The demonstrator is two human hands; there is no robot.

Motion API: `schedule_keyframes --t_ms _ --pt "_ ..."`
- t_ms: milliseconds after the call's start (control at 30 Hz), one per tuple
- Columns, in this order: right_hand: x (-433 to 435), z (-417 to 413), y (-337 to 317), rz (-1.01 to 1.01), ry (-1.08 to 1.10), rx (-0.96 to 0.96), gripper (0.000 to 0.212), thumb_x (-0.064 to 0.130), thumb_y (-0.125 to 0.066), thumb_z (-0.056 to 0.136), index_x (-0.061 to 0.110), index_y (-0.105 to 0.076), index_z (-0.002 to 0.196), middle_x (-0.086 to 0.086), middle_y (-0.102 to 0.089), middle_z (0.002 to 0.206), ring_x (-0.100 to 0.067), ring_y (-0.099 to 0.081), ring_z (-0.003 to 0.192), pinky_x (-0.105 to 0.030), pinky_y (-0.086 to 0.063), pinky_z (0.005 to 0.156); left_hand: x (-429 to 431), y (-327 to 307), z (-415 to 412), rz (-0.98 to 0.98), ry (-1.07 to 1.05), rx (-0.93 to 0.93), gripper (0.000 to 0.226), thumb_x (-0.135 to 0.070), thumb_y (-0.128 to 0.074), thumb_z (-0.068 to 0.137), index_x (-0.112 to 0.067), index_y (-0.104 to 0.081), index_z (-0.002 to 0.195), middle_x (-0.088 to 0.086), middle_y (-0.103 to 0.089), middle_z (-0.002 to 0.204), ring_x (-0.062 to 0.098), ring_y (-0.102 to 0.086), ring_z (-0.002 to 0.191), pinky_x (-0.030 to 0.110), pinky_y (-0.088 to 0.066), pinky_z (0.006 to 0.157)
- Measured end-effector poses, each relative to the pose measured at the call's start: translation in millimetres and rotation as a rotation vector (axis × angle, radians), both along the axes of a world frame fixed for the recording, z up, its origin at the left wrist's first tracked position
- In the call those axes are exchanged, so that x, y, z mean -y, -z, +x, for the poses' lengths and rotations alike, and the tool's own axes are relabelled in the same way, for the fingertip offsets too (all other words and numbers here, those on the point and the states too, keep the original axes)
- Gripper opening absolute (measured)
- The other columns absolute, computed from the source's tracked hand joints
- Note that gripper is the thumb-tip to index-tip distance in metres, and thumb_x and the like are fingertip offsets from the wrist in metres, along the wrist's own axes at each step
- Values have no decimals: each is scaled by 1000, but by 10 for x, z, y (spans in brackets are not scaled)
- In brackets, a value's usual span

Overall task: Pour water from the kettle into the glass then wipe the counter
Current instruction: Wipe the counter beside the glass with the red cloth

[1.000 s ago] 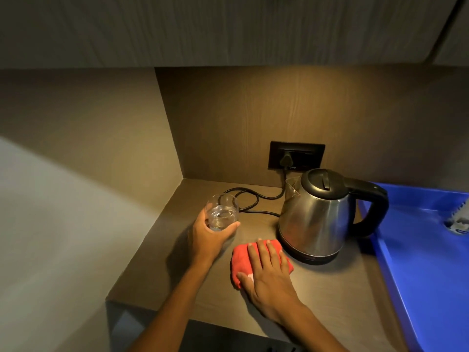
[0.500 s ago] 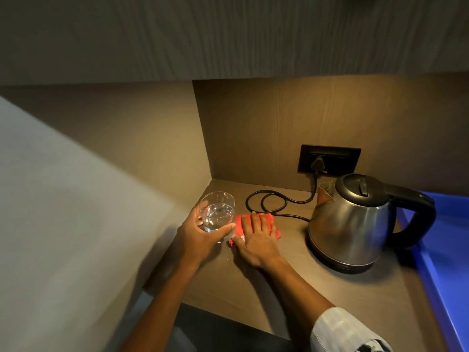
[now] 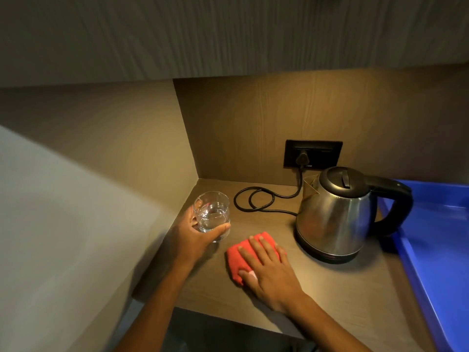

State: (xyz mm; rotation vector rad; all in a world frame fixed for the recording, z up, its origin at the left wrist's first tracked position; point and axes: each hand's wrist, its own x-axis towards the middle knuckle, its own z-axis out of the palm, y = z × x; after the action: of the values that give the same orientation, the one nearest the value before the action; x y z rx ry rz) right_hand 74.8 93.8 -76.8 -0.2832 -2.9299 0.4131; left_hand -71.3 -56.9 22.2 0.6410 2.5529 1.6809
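Two hands share the job: our left hand grips the water-filled glass at ten o'clock, apparently lifted clear, so our right hand, flat and unclenched, can press the red cloth across the worktop, with the kettle parked at two o'clock.

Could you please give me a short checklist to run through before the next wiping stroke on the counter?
1. Water in the glass: ok, partly filled.
2. Glass secured: ok, left hand grips it.
3. Red cloth under control: ok, right hand lies flat on it.
4. Kettle out of the cloth's way: ok, upright on its base, right of the cloth.
5. Power cord out of the way: ok, coiled behind.
6. Counter dry: cannot tell.
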Motion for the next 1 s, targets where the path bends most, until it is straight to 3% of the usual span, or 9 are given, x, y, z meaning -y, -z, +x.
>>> schedule_keyframes --t_ms 133,200,433,600,767,833,900,933,1000 --pt "-265 -434 -119 -52 172 58 62 64 -17 95 38 -8 150 -1 -6 162 -25 3 147 -52 -1 115 -8 -3 -15 -9 25 18 92 -37 -94 54 -22 -51 135 -6 -61 120 11 -61 102 10 -48 73" --pt "-244 -663 -192 -65 201 94 62 62 -20 95 36 -8 150 -2 -5 162 -27 5 146 -55 -2 115 -12 -7 -26 -9 28 17 92 -35 -94 56 -20 -51 136 -7 -59 117 12 -60 102 12 -48 74" --pt "212 -477 -154 -43 -29 35 58 65 -15 95 43 -9 148 -2 -11 161 -27 0 147 -54 0 113 -112 83 -125 50 76 87 89 -25 -95 52 -21 -53 130 -6 -63 108 0 -64 90 10 -52 70" --pt "31 -154 -65 2 293 40 60 63 -14 95 40 -6 150 3 -1 161 -24 2 147 -48 1 116 -174 216 -164 -25 104 81 100 -49 -93 43 -25 -53 131 4 -68 119 17 -68 102 39 -59 86" --pt "-33 -456 -386 64 435 149 67 63 -29 93 29 -15 150 -8 -18 159 -34 -17 141 -55 -16 112 -228 314 -128 -71 168 92 104 -74 -82 36 -37 -51 128 -1 -68 122 16 -66 107 44 -58 89" --pt "-75 -469 -485 35 387 286 82 72 -35 86 27 -12 150 -9 -15 160 -37 -16 141 -58 -18 109 -226 343 -115 -105 196 82 97 -77 -80 37 -45 -49 123 -5 -68 121 15 -66 107 43 -58 90" --pt "-129 -400 -580 25 332 384 97 75 -52 75 25 -14 149 -12 -18 158 -41 -19 140 -60 -22 107 -220 356 -140 -125 208 87 102 -79 -79 37 -38 -51 127 -5 -68 122 14 -66 108 42 -58 90" --pt "-126 -344 -615 81 311 384 94 69 -60 73 22 -22 146 -14 -28 153 -41 -28 135 -57 -27 105 -218 362 -148 -135 210 88 105 -78 -79 38 -35 -51 129 -5 -68 122 13 -66 107 42 -58 89" --pt "-100 -252 -636 241 284 289 67 54 -62 79 17 -42 131 -15 -52 134 -37 -49 116 -45 -37 95 -220 357 -145 -161 221 79 105 -77 -79 40 -34 -51 132 -6 -68 121 14 -66 106 43 -58 88"
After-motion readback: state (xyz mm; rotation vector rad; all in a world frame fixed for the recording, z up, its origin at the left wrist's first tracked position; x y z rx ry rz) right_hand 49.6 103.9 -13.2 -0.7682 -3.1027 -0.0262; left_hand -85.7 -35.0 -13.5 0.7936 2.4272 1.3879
